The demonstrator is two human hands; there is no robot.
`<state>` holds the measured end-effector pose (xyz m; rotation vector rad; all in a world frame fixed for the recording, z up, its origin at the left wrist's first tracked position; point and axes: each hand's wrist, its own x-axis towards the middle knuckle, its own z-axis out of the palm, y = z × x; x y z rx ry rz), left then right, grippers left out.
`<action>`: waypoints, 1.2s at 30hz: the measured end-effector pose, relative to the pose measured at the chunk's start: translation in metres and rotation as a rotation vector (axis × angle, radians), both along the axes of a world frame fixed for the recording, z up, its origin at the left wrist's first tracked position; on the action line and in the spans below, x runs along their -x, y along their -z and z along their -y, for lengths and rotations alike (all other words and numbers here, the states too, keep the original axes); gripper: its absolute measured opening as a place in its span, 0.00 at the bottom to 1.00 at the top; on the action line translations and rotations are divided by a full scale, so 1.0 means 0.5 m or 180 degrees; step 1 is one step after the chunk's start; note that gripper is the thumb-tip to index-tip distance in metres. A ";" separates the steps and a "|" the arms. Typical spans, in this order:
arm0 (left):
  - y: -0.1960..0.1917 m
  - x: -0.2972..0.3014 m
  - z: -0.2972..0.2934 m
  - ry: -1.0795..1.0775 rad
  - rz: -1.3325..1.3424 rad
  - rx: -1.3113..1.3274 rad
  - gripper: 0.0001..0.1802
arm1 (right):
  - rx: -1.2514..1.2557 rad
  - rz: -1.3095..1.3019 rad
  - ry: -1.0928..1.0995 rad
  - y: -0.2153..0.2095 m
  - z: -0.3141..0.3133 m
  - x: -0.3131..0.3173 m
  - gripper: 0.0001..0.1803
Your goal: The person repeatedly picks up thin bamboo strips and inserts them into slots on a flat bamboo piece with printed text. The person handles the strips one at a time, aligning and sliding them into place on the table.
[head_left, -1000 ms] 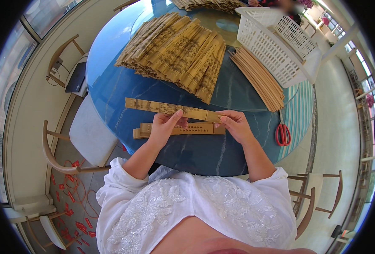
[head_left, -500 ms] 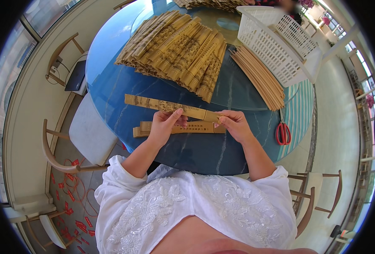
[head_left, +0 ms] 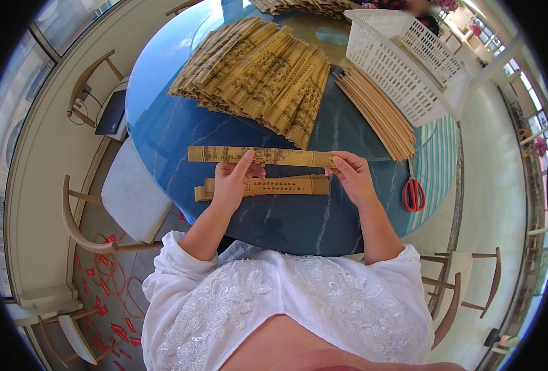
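Observation:
A flat, golden-brown strip printed with dark pictures is held level above the blue table. My left hand grips it left of its middle, thumb on top and fingers beneath. At its right end, my right hand pinches it between thumb and fingers. Just under the held strip, on the table, lie several similar folded strips with dark characters, their left ends fanned slightly apart. A large heap of printed strips spreads over the table beyond my hands.
Thin wooden sticks lie bundled at the right, beside a white perforated basket. Red-handled scissors rest near the table's right edge on a striped cloth. More strips lie at the far side. A chair stands left.
The held strip has turned from slanting down to the right to almost level. Its right end has risen with my right hand, which moved slightly up and to the right.

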<state>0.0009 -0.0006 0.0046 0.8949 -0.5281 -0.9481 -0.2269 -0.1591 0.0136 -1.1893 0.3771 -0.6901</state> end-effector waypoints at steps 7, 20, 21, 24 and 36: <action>0.011 -0.006 0.004 -0.0193 0.0133 0.0001 0.12 | -0.0173 0.0284 0.0127 -0.014 0.009 0.006 0.12; -0.011 -0.002 0.002 -0.0458 -0.0184 0.0446 0.12 | -0.0255 0.0439 0.0709 -0.004 0.026 0.009 0.13; -0.012 -0.007 0.001 -0.0514 -0.0261 0.0511 0.12 | -0.0285 0.0484 0.0837 -0.005 0.033 0.012 0.13; 0.007 -0.024 0.000 -0.0550 -0.0147 0.0590 0.12 | -0.0341 0.0555 0.1129 -0.012 0.041 0.013 0.13; 0.013 -0.021 0.001 0.0662 0.0428 -0.0515 0.10 | -0.0379 0.0579 0.2003 -0.012 0.075 0.030 0.14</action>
